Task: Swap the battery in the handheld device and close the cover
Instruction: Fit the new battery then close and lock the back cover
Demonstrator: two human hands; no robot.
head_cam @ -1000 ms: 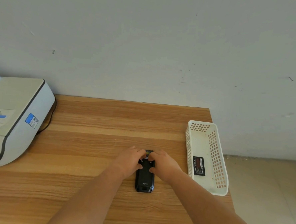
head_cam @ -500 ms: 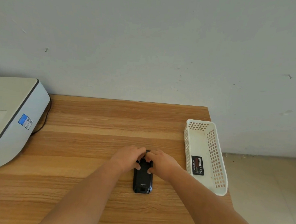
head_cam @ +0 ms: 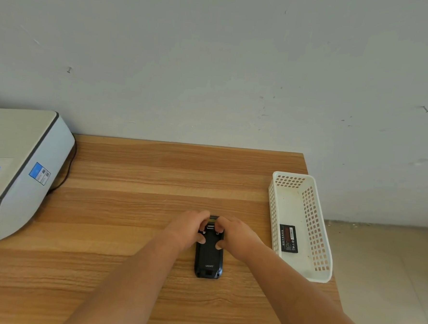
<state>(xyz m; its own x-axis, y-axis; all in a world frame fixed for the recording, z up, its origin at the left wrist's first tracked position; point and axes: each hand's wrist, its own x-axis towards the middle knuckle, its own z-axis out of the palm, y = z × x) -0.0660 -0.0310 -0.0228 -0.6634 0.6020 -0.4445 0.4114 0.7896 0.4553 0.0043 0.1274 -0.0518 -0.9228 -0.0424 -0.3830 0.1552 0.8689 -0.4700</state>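
A black handheld device (head_cam: 209,259) lies back side up on the wooden table (head_cam: 141,182), its black cover in place over the back. My left hand (head_cam: 188,229) grips its far left side, thumb on the cover. My right hand (head_cam: 236,234) grips the far right side, thumb on the cover too. The fingertips of both hands meet at the device's far end and hide it. A black battery (head_cam: 288,238) with a red label lies flat in the white basket (head_cam: 309,272) to the right.
A white printer (head_cam: 14,169) with a black cable stands at the table's left. The basket sits along the table's right edge; beyond it is tiled floor (head_cam: 386,280). A grey wall (head_cam: 214,61) closes the table's far side.
Both hands stay on the device's far end; the fingertips have shifted slightly at the top of the cover. The view has shifted a little; the device has not moved on the table.
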